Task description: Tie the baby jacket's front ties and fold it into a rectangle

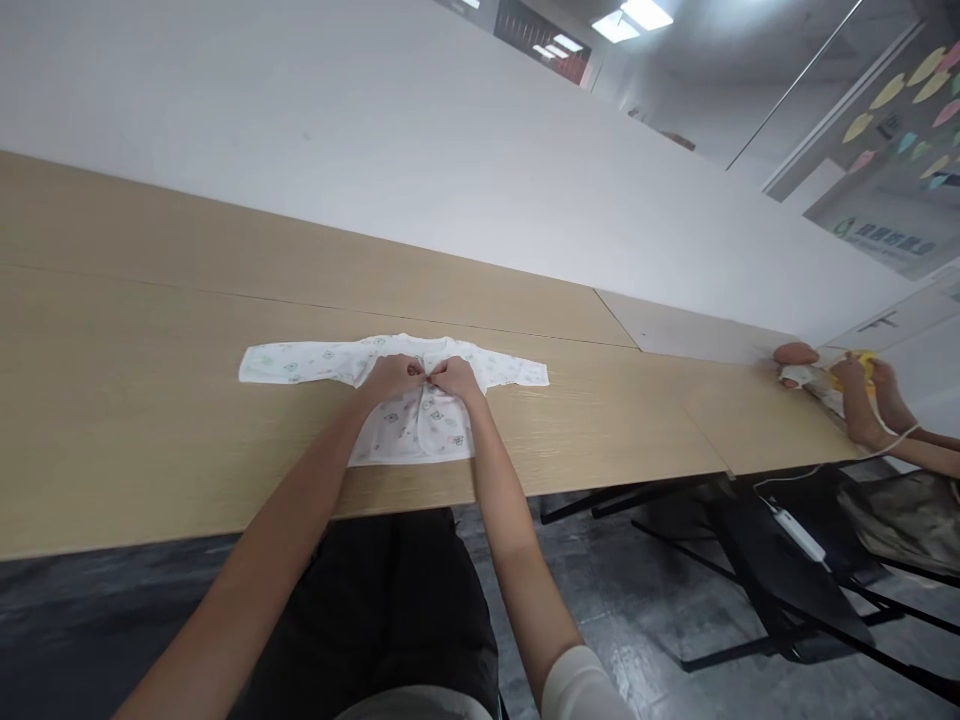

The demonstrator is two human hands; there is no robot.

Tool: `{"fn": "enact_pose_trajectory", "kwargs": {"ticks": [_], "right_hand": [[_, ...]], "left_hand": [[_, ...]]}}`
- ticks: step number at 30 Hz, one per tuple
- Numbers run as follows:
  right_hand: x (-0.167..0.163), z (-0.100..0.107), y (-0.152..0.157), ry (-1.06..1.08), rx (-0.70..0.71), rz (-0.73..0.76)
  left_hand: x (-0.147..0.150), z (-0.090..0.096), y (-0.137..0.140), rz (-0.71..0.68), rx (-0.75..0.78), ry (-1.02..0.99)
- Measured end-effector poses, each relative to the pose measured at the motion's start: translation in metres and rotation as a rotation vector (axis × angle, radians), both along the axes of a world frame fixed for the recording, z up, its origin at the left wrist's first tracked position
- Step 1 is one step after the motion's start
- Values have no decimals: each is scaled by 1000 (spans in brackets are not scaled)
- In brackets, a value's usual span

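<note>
A small white baby shirt with a faint printed pattern lies spread on the wooden table, its sleeves stretched out to both sides. Over its upper front, my left hand pinches one edge of the front opening. My right hand pinches the facing edge, and the fingertips of both hands nearly meet at the middle. Whatever small fastening may sit between the fingers is hidden. Below the hands the front edges hang slightly apart, and the hem lies close to the table's near edge.
The long light-wood table runs along a white wall. At the far right another person's hands hold something yellow, beside a brown round object. A black folding chair with a white power strip stands below the table's edge.
</note>
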State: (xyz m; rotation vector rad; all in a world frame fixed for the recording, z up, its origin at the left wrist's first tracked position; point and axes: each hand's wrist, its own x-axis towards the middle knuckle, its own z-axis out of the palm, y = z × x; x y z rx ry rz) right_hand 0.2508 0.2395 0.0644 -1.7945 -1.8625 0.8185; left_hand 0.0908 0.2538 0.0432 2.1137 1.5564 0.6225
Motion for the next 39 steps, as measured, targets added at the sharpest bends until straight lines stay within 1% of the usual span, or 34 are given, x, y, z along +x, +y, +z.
{"fn": "enact_pose_trajectory", "kwargs": {"ticks": [3, 10, 14, 18, 22, 25, 27, 29, 32, 34, 36, 39], "right_hand": [[0, 1, -1, 47, 0, -8], [3, 3, -1, 233, -101, -6], [3, -2, 2, 304, -115, -7], [3, -6, 4, 386, -147, -51], [5, -6, 6, 378, -163, -100], [7, -1, 5, 359, -161, -117], [10, 4, 1, 355, -187, -85], [13, 9, -6, 331, -248, -12], [19, 13, -18, 261, -323, 164], [22, 14, -24, 230, -336, 261], [23, 14, -29, 220, -338, 299], [21, 14, -31, 202, -348, 308]], "left_hand": [[-1, 3, -1, -23, -15, -56], [-4, 1, -3, -91, -9, -190], [-4, 0, -5, -90, -30, -198], [-4, 4, -8, -92, -48, -204], [-4, 6, -8, -94, -59, -209], [-4, 7, -7, -87, -53, -193], [-6, 8, -7, -100, -55, -177], [-8, 10, -7, -116, -69, -156], [-12, 16, -9, -153, -127, -114], [-14, 21, -12, -192, -194, -86], [-16, 26, -14, -231, -263, -70], [-18, 32, -17, -301, -348, -50]]}}
